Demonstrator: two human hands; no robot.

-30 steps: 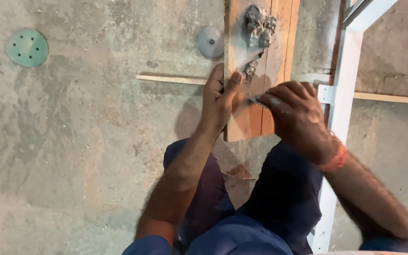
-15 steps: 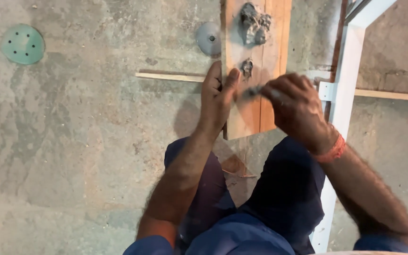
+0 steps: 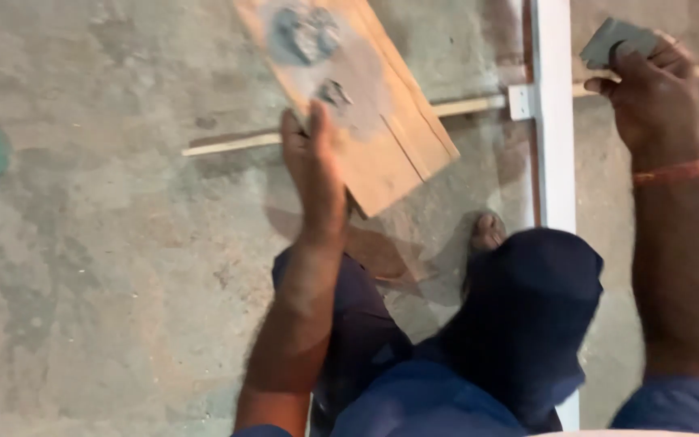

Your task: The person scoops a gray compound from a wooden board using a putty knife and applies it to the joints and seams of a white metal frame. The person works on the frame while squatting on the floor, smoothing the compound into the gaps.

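Head view, left hand [image 3: 313, 174] gripping wooden board [image 3: 366, 105], right hand [image 3: 653, 89] holding grey blade [image 3: 612, 39]

Single head view, straight down, close

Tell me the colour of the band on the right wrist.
The wrist band is orange-red, shown clearly in the head view, just below the right hand.

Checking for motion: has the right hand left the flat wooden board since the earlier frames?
Yes. The right hand now sits right of the white metal post, away from the flat wooden board.
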